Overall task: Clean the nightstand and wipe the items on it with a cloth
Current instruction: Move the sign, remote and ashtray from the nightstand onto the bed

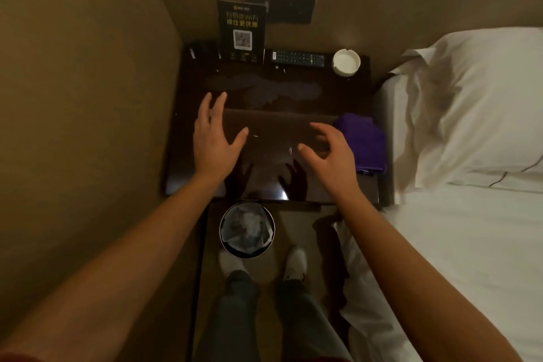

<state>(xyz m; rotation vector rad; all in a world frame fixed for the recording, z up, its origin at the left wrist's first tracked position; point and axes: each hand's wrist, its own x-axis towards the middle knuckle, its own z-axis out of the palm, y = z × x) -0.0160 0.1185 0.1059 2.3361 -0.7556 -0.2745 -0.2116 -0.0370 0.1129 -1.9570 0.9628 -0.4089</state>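
Observation:
A dark glossy nightstand (270,91) fills the corner between wall and bed. A folded purple cloth (364,141) lies on its right edge. At the back stand a black WiFi sign (242,32), a black remote (298,58) and a white ashtray (346,62). Dull streaks show across the middle of the top. My left hand (214,138) hovers open over the left half, fingers spread. Over the right half my right hand (329,153) is open and curled, just left of the cloth and not touching it.
A round bin (247,229) with crumpled paper stands on the floor in front of the nightstand, by my feet. A bed with a white pillow (470,109) lies to the right. A wall switch panel (293,7) sits behind the sign, and a wall runs along the left.

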